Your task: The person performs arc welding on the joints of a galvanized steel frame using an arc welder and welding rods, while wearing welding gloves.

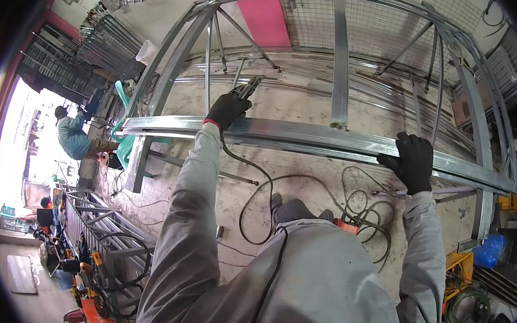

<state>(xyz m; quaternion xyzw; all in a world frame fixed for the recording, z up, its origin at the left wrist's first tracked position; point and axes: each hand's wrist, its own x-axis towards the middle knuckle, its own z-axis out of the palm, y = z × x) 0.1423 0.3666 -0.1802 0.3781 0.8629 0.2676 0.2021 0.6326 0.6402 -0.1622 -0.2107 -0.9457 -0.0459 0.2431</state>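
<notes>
My left hand (227,110), in a black glove, is closed around a welding clamp (250,88) whose jaws point up and to the right. A dark cable (243,158) trails down from that hand to the floor. The hand is over the left part of long shiny steel bars (309,135) lying side by side across a metal frame (341,59). Toward the right end of the bars, my right hand (414,164), also gloved, grips the bars from the near side with its fingers over the top.
Coiled cable (381,217) lies on the floor by my feet. Metal tubes (391,90) lie beyond the bars. A person (71,131) works at the left. Tools (88,282) and a metal rack (102,222) stand lower left; a yellow stand (459,271) and green hose (468,308) are lower right.
</notes>
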